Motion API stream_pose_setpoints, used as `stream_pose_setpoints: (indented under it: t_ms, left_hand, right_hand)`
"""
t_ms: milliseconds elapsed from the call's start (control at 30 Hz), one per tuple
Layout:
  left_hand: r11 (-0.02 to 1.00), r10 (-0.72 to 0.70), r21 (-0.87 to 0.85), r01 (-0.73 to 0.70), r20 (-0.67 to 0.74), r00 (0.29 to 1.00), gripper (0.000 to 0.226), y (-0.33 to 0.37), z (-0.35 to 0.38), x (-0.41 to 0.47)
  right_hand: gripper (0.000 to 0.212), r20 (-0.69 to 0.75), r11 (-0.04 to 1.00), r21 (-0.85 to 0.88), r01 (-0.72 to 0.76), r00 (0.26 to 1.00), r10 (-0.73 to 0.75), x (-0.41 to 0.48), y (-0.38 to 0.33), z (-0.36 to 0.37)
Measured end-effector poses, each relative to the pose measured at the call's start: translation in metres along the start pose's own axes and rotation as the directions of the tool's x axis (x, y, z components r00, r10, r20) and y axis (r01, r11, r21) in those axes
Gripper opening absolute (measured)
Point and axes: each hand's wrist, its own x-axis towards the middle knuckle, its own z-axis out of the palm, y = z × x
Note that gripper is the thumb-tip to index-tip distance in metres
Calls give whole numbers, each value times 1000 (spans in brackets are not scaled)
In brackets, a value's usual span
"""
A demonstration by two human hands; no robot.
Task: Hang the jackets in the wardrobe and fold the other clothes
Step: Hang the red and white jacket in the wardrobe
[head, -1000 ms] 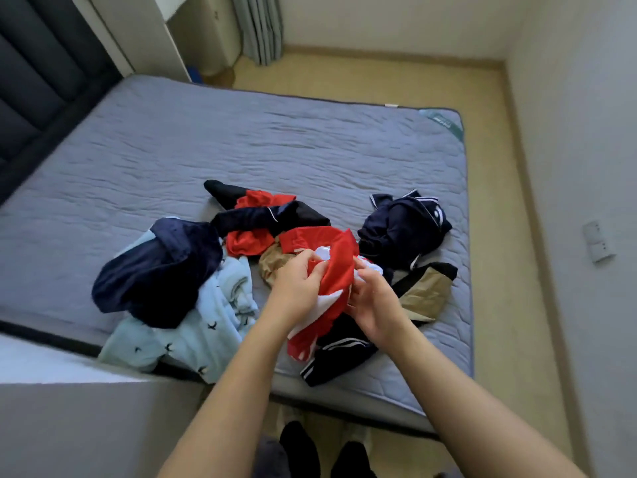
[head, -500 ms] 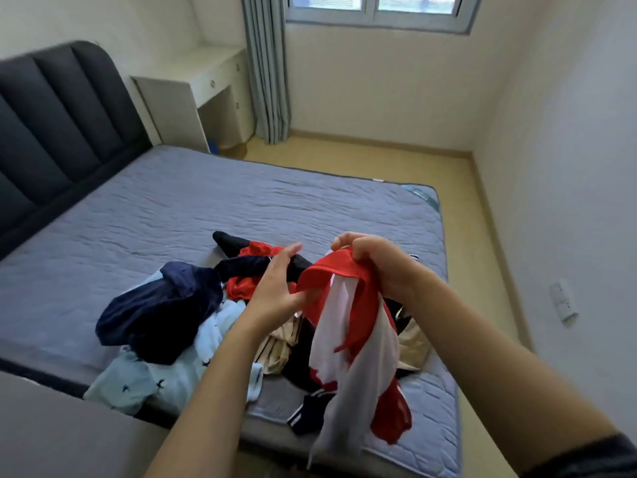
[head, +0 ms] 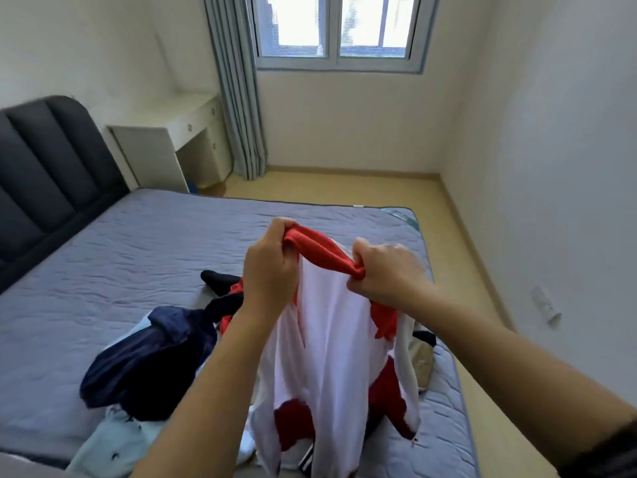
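Left hand and right hand: both fisted, fingers curled tight round the bunched red upper edge of the red-white garment. The garment is held up above the near edge of the bed, its white side towards the camera. Navy garment and pale blue garment are heaped on the bed's near edge.

clothes pile on bed | garment above clothes pile | desk behind bed
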Motion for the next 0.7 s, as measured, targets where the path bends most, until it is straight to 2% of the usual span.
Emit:
stream_pose_setpoints:
  t_ms: [100, 233, 300, 333, 400, 500, 567, 633, 700]
  left_hand:
    - [986, 162, 18, -163, 44, 986, 25, 4, -6, 9]
    - [982, 177, 38, -185, 162, 971, 19, 0, -5, 15]
    - [980, 180, 49, -193, 199, 963, 17, 1, -2, 14]
    - [979, 187, 48, -200, 203, 961, 16, 2, -2, 14]
    - [977, 204, 25, -213, 202, 958, 14, 3, -4, 14]
    - [979, 198, 10, -204, 214, 957, 17, 2, -11, 17]
    - [979, 187, 39, -200, 225, 956, 18, -3, -17, 21]
    - [969, 197, 103, -226, 237, 951, 14, -15, -26, 24]
    - [916, 270, 206, -343, 313, 910, 13, -30, -35, 28]
  right_hand:
    - [19, -130, 999, -28, -44, 991, 40, 7, 2, 5]
    - [13, -244, 973, 227, -29, 966, 86, 12, -15, 3]
    - [8, -293, 969, 246, -9, 953, 83, 15, -26, 7]
    - [6, -279, 973, 231, -29, 955, 95, 18, -29, 11]
    - [6, -163, 970, 204, -135, 972, 169, 25, -26, 21]
    - [10, 37, 863, 372, -341, 935, 354, 34, -13, 38]
    - [14, 44, 809, 410, -421, 895, 443, 37, 1, 51]
    - [12, -1, 826, 307, -473, 867, 498, 35, 21, 60]
    - [9, -28, 839, 225, -494, 858, 513, 27, 40, 66]
